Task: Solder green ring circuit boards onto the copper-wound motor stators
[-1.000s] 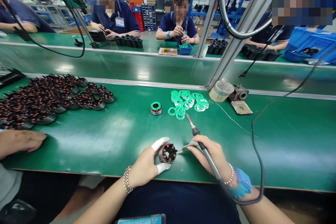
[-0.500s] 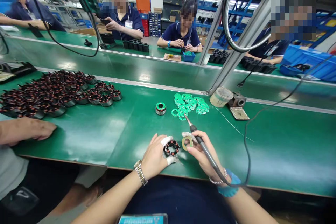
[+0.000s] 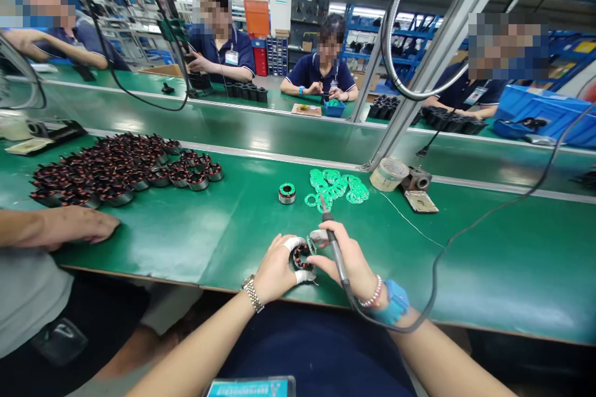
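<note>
In the lower centre of the frame the left hand [image 3: 275, 268] has its fingers clamped round a small copper-wound stator [image 3: 302, 257], close to the near edge of the green worktop [image 3: 186, 236]; whether the part rests on the surface or is held just off it cannot be told; the right hand [image 3: 352, 258] has its fingers closed on the soldering iron [image 3: 332, 240], gripped like a pen with the tip pointing away toward the loose green rings [image 3: 339, 185], while its taped fingertips pinch a thin ring [image 3: 311, 245] against the stator's upper face; the likeliest trouble is that one hand is doing two jobs, so the ring may tilt or slip off the windings as the fingers shift on the iron; the hot barrel lies near bare skin, and only some fingertips are covered, so a small twist could burn a knuckle; the cord [image 3: 465, 229] trails over the worktop to the right and loops under the wrist, and a tug on it could jerk the tip; so near the edge, a dropped stator could roll into the lap; a co-worker's hand [image 3: 79, 226] rests at left, well apart.
</note>
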### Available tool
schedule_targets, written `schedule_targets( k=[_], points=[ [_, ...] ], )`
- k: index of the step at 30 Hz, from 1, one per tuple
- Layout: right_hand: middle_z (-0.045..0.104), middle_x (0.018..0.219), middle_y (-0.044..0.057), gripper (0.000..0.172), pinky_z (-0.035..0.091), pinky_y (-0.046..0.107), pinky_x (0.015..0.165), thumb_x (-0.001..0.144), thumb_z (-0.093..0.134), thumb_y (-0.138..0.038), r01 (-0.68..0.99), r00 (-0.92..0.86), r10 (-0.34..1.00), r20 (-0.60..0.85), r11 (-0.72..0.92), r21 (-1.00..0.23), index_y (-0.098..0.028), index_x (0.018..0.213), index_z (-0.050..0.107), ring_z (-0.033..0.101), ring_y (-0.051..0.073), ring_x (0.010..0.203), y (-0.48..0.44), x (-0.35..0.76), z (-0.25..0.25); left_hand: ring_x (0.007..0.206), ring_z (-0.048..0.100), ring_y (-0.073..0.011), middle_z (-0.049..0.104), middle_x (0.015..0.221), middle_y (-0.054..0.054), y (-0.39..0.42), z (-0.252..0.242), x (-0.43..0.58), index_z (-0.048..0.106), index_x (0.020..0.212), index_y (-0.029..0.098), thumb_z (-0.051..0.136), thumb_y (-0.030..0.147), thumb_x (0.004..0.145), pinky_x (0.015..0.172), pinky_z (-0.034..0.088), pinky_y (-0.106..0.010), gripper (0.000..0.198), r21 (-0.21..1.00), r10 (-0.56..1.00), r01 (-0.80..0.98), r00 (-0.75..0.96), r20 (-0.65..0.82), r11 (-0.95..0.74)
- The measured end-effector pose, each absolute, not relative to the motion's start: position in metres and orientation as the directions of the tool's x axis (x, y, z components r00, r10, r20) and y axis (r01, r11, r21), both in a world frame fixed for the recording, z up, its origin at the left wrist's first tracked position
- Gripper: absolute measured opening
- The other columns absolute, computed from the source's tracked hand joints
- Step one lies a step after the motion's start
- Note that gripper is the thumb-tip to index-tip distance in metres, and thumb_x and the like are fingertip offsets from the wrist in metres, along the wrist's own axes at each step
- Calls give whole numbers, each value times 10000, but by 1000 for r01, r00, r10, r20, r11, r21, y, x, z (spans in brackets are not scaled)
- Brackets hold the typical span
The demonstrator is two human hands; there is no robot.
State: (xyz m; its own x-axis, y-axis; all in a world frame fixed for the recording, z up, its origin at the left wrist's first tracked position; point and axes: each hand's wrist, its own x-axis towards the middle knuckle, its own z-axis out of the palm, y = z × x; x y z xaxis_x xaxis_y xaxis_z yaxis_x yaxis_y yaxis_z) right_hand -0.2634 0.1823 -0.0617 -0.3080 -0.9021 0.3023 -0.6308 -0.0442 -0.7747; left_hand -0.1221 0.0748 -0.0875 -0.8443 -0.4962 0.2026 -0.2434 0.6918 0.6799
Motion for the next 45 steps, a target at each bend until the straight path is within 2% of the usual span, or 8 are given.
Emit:
schedule_targets(
  k=[2,5,7,14,21,26,38,45],
  points=[
    [606,848,13,487,482,260,660,685,689,-319,-648,-220,-933,285,-79,-758,-211,1080,425,596,152,707,178,-263,-63,938,540,-232,593,1000,-61,74,-88,-122,546,1029,192,715,361,609,956,338,-452,483,680,-489,-242,-850,195,692],
    [593,899,19,500,470,267,688,671,703,-328,-641,-97,-961,259,-138,-755,-208,1074,433,580,150,726,173,-267,-62,991,537,-222,591,1059,-48,73,-90,-121,521,1116,228,702,361,628,1036,228,-462,538,690,-469,-237,-867,167,684],
    [583,932,25,508,462,271,712,672,703,-338,-619,-46,-965,257,-174,-766,-205,1082,434,576,153,760,170,-271,-61,1030,526,-226,586,1090,-51,72,-90,-120,507,1143,235,701,365,628,1052,201,-464,565,700,-472,-246,-869,147,670],
    [554,964,40,471,464,277,735,700,685,-335,-595,63,-978,201,-199,-778,-216,1086,443,562,169,833,165,-279,-56,1060,512,-243,585,1099,-84,72,-86,-120,555,1085,208,693,378,630,1045,228,-470,504,719,-481,-275,-871,94,638],
    [551,955,40,441,459,280,759,731,670,-262,-614,87,-972,217,-224,-757,-226,1101,432,534,175,865,166,-281,-56,1097,492,-245,564,1140,-97,72,-86,-120,524,1143,209,682,332,638,1062,194,-477,543,732,-503,-305,-862,59,608],
    [555,919,64,409,472,295,717,765,622,-193,-669,204,-972,116,-225,-709,-201,1127,432,510,200,871,166,-281,-49,1117,478,-244,565,1147,-76,72,-88,-119,527,1136,226,696,272,603,1070,178,-478,561,744,-495,-295,-867,54,599],
    [536,836,35,344,481,281,655,751,642,-270,-661,-51,-970,237,-145,-736,-216,1040,464,532,176,755,170,-267,-60,1102,505,-251,574,1153,-100,73,-95,-117,477,1199,201,659,270,643,1058,216,-505,589,709,-508,-292,-854,108,642],
    [517,873,41,372,478,275,677,759,638,-287,-662,32,-967,254,-211,-719,-214,1074,454,531,164,764,165,-270,-65,1072,526,-243,595,1118,-91,79,-95,-119,493,1157,197,668,264,636,1062,224,-495,554,709,-544,-305,-829,131,635]
  ],
)
